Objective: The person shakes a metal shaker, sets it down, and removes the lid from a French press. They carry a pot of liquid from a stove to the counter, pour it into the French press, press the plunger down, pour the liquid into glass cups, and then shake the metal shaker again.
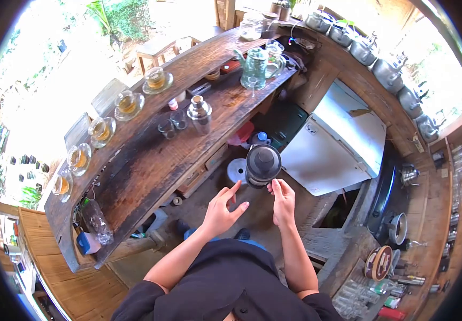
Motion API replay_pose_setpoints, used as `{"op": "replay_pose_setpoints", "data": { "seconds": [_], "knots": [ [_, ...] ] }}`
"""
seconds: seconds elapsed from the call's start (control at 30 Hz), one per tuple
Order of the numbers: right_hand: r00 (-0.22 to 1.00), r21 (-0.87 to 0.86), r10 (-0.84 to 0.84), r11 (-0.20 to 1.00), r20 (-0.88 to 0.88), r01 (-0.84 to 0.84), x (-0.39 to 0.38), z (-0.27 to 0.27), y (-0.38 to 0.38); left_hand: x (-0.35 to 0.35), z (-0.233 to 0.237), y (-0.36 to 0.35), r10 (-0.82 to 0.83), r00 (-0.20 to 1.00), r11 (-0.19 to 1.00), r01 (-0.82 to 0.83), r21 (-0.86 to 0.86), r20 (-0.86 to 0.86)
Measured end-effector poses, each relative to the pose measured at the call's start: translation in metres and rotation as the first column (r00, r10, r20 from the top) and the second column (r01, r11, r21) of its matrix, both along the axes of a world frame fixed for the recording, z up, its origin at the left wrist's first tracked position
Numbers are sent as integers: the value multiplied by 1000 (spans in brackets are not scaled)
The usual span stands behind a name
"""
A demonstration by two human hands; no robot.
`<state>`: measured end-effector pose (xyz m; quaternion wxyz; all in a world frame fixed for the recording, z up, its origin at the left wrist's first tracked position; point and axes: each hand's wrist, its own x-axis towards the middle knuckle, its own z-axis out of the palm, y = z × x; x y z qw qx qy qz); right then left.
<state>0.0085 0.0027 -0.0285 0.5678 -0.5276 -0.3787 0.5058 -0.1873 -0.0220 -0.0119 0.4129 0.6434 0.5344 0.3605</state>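
My right hand (282,202) is closed at the near side of a dark, lidded jug (263,163), thumb up, where its handle would be. The jug has a round black lid with a raised knob in the middle and hangs upright in front of me. My left hand (224,209) is open just left of it, index finger and thumb stretched out and holding nothing. On the wooden counter to the left stand a steel cocktail shaker (199,113) and two small glasses (178,120).
Several glass cups on saucers (129,104) line the counter's raised ledge. A green glass pitcher (254,69) stands at its far end. A white refrigerator (316,152) is ahead on the right, below a shelf of kettles (389,75). More glasses (351,297) sit at lower right.
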Motion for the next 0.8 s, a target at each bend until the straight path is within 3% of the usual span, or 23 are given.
{"op": "replay_pose_setpoints", "data": {
  "seconds": [0.2, 0.27, 0.47, 0.5, 0.53, 0.63, 0.7, 0.73, 0.8],
  "knots": [
    [996, 49, 82, 996, -26, -80, 33, -12, 59, 64, 0, 53, 76, 988, 997, -77, 7, 135],
    [989, 85, 76, 994, -128, -65, 27, -17, 91, 68, 7, 75, 104, 986, 994, -108, 19, 129],
    [988, 101, 138, 986, -67, -130, -4, -35, 204, 70, -11, 162, 138, 968, 987, -151, 46, 210],
    [989, 87, 139, 987, -53, -134, -10, -41, 226, 68, -25, 181, 149, 981, 966, -171, 194, 121],
    [989, 66, 142, 988, -37, -139, -15, -46, 246, 65, -15, 192, 163, 985, 970, -172, 174, 64],
    [981, 26, 191, 982, -38, -190, -29, -64, 300, 60, -43, 239, 198, 980, 954, -187, 233, -24],
    [964, -22, 213, 975, -156, -219, -41, -73, 330, 56, -56, 270, 129, 934, 977, -178, 120, 334],
    [965, -30, 234, 971, -116, -238, -43, -76, 343, 54, -56, 280, 140, 932, 975, -189, 117, 335],
    [964, -5, 257, 966, -65, -257, -49, -82, 367, 52, -53, 301, 254, 752, 967, -199, -158, 608]
  ]
}}
